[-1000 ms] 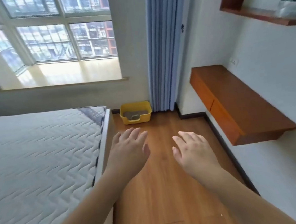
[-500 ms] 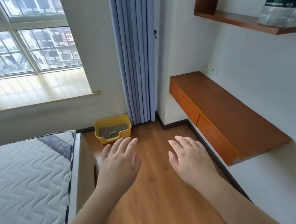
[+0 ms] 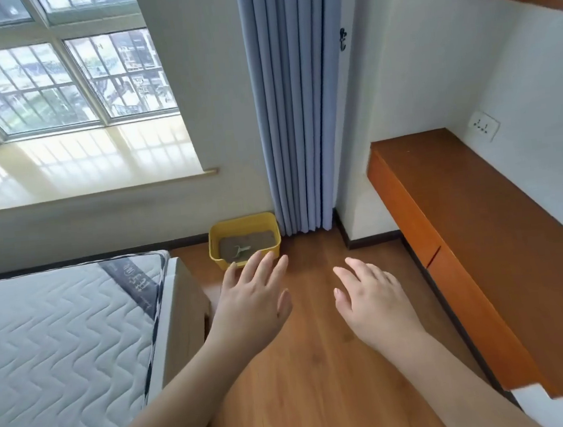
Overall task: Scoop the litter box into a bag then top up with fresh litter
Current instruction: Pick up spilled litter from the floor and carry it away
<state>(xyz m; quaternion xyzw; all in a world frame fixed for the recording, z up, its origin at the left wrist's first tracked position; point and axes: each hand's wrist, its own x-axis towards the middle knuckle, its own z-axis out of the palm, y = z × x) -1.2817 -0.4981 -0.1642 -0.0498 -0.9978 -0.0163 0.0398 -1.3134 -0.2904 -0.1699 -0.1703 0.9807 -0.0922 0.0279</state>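
Yellow litter box (image 3: 244,239) on wood floor (image 3: 315,365) by blue curtain (image 3: 292,109), grey litter and pale scoop (image 3: 240,250) inside, my left hand (image 3: 252,302) and right hand (image 3: 372,299) hovering, fingers spread, holding nothing

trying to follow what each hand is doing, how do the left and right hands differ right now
The left hand reaches further ahead, its fingertips overlapping the near edge of the yellow litter box in this view; the right hand lies only over bare wooden floor. The left hand is beside the mattress, the right nearer the wooden shelf. Both are palm down, fingers extended, holding nothing.
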